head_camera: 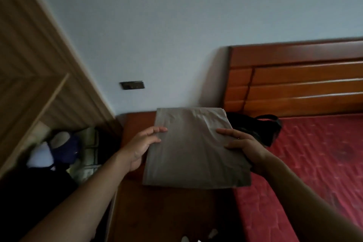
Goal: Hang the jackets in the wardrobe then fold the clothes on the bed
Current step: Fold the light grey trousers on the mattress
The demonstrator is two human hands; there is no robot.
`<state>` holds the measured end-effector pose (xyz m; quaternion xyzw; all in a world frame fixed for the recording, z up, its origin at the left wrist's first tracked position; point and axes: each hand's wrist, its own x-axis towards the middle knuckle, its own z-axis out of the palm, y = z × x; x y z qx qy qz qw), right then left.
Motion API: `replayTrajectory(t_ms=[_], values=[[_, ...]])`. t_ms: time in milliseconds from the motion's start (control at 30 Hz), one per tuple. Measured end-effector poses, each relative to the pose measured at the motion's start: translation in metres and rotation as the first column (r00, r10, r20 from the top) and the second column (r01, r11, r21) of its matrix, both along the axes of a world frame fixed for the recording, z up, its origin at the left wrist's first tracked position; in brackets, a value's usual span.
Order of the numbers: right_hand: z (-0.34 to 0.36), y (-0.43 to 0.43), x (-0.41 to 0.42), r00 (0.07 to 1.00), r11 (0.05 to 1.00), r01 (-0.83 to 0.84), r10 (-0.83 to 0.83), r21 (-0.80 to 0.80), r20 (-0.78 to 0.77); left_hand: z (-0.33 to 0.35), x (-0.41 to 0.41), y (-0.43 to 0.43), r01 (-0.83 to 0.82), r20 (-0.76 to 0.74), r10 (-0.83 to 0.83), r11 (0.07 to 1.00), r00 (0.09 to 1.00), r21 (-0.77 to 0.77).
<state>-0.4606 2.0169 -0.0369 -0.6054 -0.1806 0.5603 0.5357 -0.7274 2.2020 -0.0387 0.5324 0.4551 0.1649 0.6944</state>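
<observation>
You hold a folded grey cloth (194,149) with both grips, above the brown tabletop (157,212) next to the bed (314,163).

Your left grip (141,146) is curled on the left edge of the cloth, with its fingertips on top. Your right grip (245,151) pinches the right edge, with its fingers on top and the thumb at the side. The cloth is flat and square between the two grips, and both touch it. Its right side hangs a little over the red bed. You cannot tell if it rests on the wood or is just above it. Just behind the cloth, a black bag (261,127) lies on the bed. Further back is the wooden headboard (294,76), then the pale wall (176,25) with a dark plate (132,85) on it. On the left is the open wardrobe (29,65), with a blurry pile of clothes (64,147) inside.
</observation>
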Motion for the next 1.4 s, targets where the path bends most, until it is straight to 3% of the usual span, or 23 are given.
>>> replayTrajectory(t_ms=[267,433,600,733,1000,1200,1400], values=[[-0.014,0.171,-0.045,0.906,0.907,-0.422,0.422,0.014,-0.029,0.003,-0.098,0.040,-0.429,-0.045,0.428,0.903,0.903,-0.018],[-0.009,0.263,-0.077,0.752,0.751,-0.659,0.659,0.039,0.020,0.019,-0.133,0.042,-0.646,-0.030,0.646,0.763,0.763,-0.004],[-0.010,0.335,-0.120,0.532,0.532,-0.846,0.842,0.026,0.095,0.022,-0.159,0.033,-0.795,-0.044,0.795,0.607,0.606,0.012],[-0.005,0.380,-0.178,0.411,0.412,-0.911,0.905,0.012,0.112,0.024,-0.191,0.031,-0.881,-0.048,0.882,0.471,0.470,0.030],[0.007,0.455,-0.307,0.288,0.286,-0.957,0.956,0.037,0.055,0.025,-0.277,0.065,-0.969,0.012,0.969,0.245,0.245,0.045],[0.007,0.508,-0.390,0.255,0.251,-0.964,0.966,0.089,0.036,0.028,-0.343,0.099,-0.981,0.017,0.985,0.169,0.171,0.097],[-0.001,0.539,-0.480,0.194,0.187,-0.980,0.975,0.074,0.106,0.024,-0.415,0.123,-0.977,-0.101,0.985,0.156,0.142,0.146]])
